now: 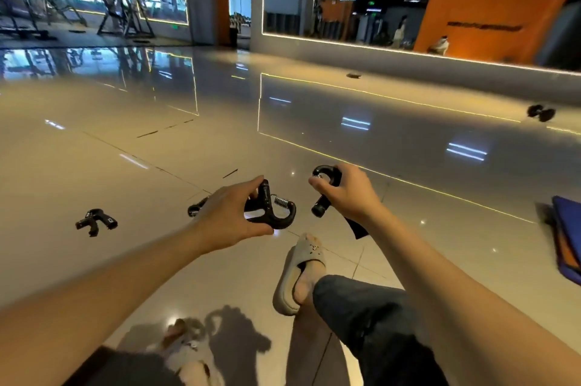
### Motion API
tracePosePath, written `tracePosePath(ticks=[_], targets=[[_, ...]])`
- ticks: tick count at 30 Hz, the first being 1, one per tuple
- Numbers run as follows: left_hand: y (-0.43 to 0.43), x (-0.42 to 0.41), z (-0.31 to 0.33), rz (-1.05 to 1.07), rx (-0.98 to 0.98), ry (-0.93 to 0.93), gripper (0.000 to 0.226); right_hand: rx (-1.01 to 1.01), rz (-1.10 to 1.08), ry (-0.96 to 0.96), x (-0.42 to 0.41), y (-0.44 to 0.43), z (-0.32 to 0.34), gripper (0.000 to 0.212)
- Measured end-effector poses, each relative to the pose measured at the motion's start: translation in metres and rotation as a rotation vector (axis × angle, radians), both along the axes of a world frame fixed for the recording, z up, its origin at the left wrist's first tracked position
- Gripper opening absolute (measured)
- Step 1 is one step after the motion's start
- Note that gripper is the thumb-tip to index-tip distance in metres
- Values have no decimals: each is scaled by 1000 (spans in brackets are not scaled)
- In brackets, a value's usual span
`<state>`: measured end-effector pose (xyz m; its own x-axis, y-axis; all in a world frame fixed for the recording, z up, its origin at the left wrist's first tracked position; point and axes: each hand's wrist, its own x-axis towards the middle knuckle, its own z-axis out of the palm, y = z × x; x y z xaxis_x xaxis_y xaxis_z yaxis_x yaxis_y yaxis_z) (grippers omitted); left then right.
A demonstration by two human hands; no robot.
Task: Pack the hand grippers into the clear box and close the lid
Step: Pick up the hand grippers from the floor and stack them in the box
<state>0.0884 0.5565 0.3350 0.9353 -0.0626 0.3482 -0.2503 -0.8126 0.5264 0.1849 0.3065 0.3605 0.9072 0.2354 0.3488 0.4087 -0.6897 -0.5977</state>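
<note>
My left hand [229,216] grips a black hand gripper with a steel spring [272,208] above the glossy tiled floor. My right hand [349,190] holds a second black hand gripper [323,187] by one handle, its looped top pointing up. A third hand gripper [96,222] lies on the floor at the left. Part of another black gripper [196,208] shows on the floor just behind my left hand. No clear box shows in the head view.
My crossed leg in dark trousers [371,316] and a beige slipper [298,272] lie below the hands. A blue and orange mat [569,238] sits at the right edge. A dumbbell [540,112] rests far right by the mirrored wall.
</note>
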Motion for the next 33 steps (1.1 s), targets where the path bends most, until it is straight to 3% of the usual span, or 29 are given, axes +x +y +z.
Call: tracePosePath(ticks=[6,16,21,33], targets=[[-70,-70,34,-191,15,-71,91,-9,-78,-5,-109,-70,35,49],[-167,-125,58,-423,-108,-13,107,-71,-272,-12,-245,-182,73,42],[-244,-146,73,-527,-16,-35,112,-117,-389,-4,-309,-254,86,46],[-445,-207,55,-835,-4,87,103,-24,-696,64,-437,-429,46,41]])
